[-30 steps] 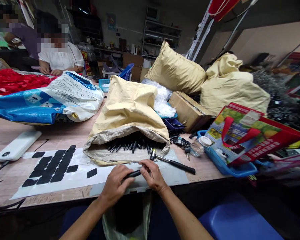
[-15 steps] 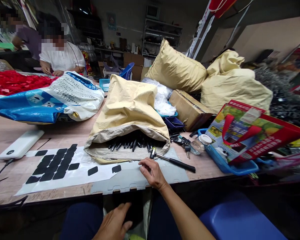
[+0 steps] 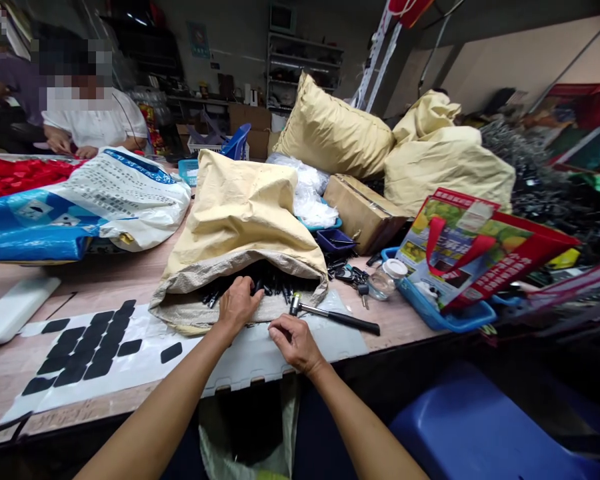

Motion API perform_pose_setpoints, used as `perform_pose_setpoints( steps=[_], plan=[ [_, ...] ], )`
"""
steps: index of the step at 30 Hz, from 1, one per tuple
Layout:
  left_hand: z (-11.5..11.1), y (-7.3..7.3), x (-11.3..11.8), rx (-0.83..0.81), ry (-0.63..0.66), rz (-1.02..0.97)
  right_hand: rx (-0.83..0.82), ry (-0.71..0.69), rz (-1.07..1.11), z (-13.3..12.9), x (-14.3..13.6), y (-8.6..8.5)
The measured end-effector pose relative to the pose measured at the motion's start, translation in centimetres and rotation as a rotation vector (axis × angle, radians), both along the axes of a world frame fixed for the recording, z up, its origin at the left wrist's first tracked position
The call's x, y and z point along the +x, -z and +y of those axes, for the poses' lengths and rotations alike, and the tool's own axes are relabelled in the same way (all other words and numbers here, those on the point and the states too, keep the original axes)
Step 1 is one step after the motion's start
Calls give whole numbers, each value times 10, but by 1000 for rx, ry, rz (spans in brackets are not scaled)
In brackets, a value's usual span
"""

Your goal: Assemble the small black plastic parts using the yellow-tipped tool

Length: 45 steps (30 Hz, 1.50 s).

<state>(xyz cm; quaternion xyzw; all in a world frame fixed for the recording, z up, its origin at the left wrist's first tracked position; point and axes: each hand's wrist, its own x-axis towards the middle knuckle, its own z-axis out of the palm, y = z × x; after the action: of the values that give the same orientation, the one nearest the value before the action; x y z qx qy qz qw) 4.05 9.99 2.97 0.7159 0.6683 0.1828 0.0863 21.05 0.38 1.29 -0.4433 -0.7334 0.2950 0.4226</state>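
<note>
My left hand (image 3: 239,303) reaches into the mouth of a beige cloth sack (image 3: 245,207). Its fingertips are among slim black parts (image 3: 280,287) and partly hidden, so I cannot tell whether it grips one. My right hand (image 3: 296,341) rests at the front of a grey sheet (image 3: 330,343), fingers loosely curled, thumb a little apart, with nothing visible in it. Just beyond lies a small hammer (image 3: 340,318), its head toward the sack and black handle pointing right. White backing paper (image 3: 145,363) with black rounded stickers (image 3: 87,347) lies left of the sheet.
On the left stand a white power bank (image 3: 17,310) and a blue-and-white bag (image 3: 125,200) beside red pieces (image 3: 25,175). To the right are keys (image 3: 363,293), a clear jar (image 3: 383,283), and a blue tray (image 3: 445,317) under a shopping bag (image 3: 460,253). A person (image 3: 95,120) sits across.
My left hand has risen from my lap, below the table edge, into the sack's mouth. The right hand stays near the hammer, its fingers more curled. The view has shifted right.
</note>
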Motion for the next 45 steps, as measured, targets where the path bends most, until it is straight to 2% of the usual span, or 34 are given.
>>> perform_pose_setpoints(
  steps=[3,5,8,10,12,15,20,23,31,40,45],
  plan=[
    [-8,-3,-7,12,62,2,5,2,-7,0,0,0],
    [-18,-8,-19,13,148,-26,8,-3,-13,0,0,0],
    [-37,-12,-39,-79,305,-65,18,-19,-19,-1,0,-2],
    [-49,-10,-47,-153,371,-76,30,-24,-26,-1,1,-1],
    [-60,-3,-49,-167,384,-102,40,-11,-32,-1,1,0],
    [-70,9,-46,-100,369,-177,41,27,-26,-2,1,4],
    [-77,28,-44,20,389,-233,34,73,-32,1,0,9],
    [-80,34,-48,66,431,-276,40,43,-97,2,0,8],
    [-88,30,-45,113,583,-240,116,-36,-420,0,-4,6],
    [-88,31,-42,166,574,-217,135,-38,-535,-1,-6,4],
    [-92,30,-39,228,571,-113,114,-51,-563,-1,-13,6]
  ],
)
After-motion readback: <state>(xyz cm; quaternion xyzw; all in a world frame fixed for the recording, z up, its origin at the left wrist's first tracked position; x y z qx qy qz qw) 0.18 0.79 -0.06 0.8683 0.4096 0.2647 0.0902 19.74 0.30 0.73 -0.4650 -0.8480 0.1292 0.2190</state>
